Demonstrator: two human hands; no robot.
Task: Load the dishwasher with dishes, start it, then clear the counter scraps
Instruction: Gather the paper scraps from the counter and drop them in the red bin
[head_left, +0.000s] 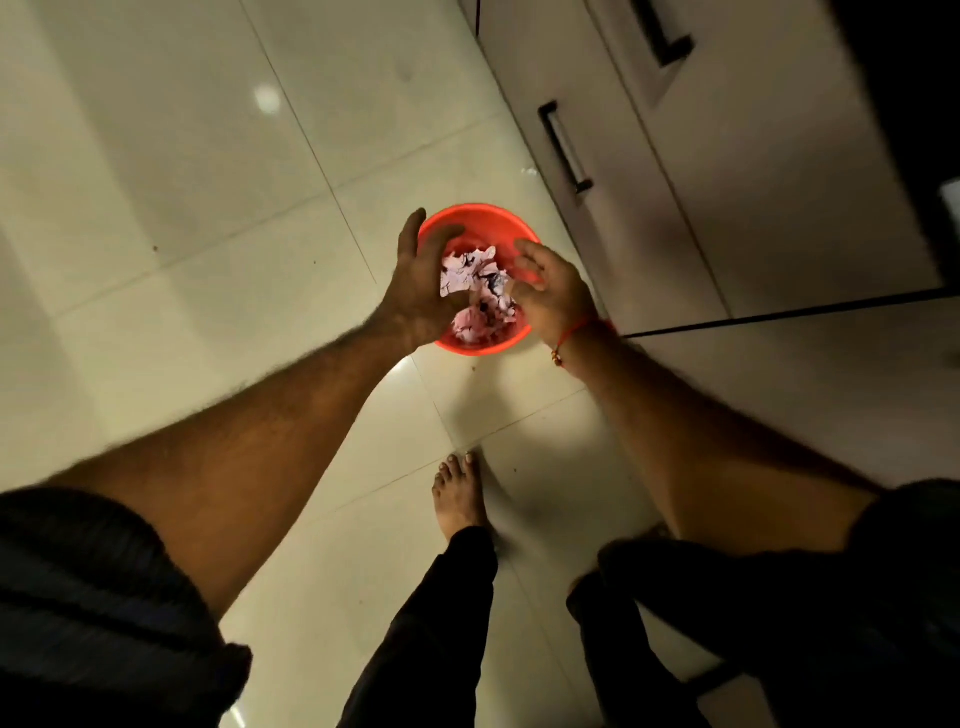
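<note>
A round red plastic bin (483, 218) stands on the tiled floor below me, holding crumpled pale pink paper scraps (475, 283). Both my hands hover over its mouth. My left hand (421, 280) is over the bin's left side with fingers spread and loosely bent above the scraps. My right hand (550, 291) is over the right side, fingers relaxed and pointing left towards the paper. Whether either hand touches the scraps is unclear from the blur. A red thread band circles my right wrist.
White cabinet fronts with black bar handles (563, 148) run along the right. A thin black rod (779, 314) lies across the floor at the right. My bare foot (460, 493) stands on the glossy tiles just behind the bin.
</note>
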